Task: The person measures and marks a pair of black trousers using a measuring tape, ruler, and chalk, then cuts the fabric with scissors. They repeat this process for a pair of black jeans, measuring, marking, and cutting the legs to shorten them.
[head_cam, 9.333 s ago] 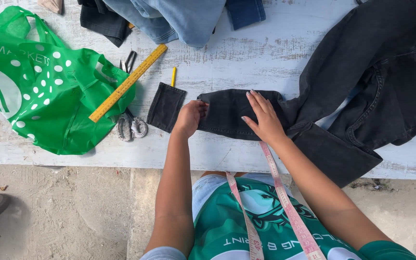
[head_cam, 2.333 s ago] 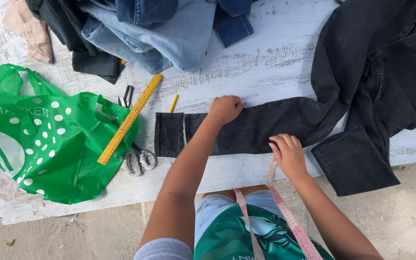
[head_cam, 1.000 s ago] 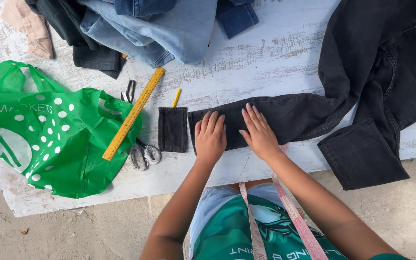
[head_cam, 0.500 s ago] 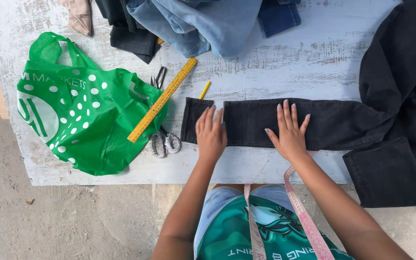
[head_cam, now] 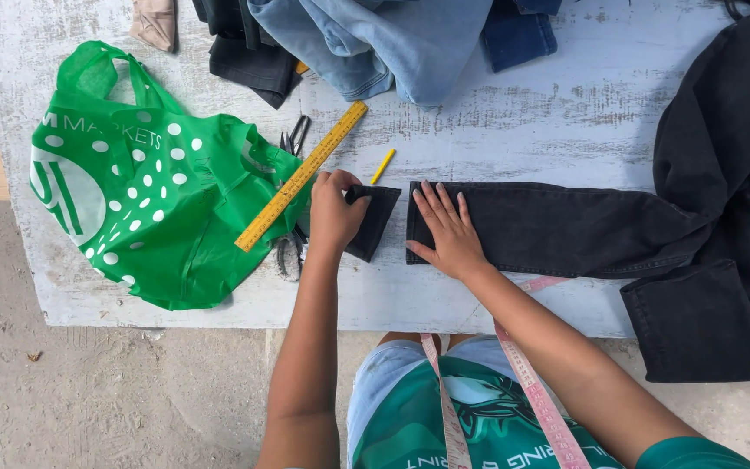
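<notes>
My left hand [head_cam: 333, 213] grips a small cut-off piece of black denim [head_cam: 375, 222], lifted at one corner, beside the scissors. My right hand [head_cam: 447, 230] lies flat, fingers spread, on the cut end of a black jeans leg [head_cam: 557, 229] stretched across the white table [head_cam: 523, 130]. The rest of the black jeans [head_cam: 722, 208] lies bunched at the right. A gap of bare table separates the cut piece from the leg. A pink measuring tape [head_cam: 531, 391] hangs from my neck.
A green dotted bag [head_cam: 141, 191] lies at the left with a yellow ruler [head_cam: 301, 176] across its edge. Scissors [head_cam: 290, 252] rest near my left hand, a yellow chalk stick [head_cam: 382, 166] beyond. Blue and dark jeans [head_cam: 375, 43] are piled at the far edge. Sandy ground lies below.
My left hand has closed on the cut piece and pulled it left, away from the leg. My right hand slid left to the leg's cut end.
</notes>
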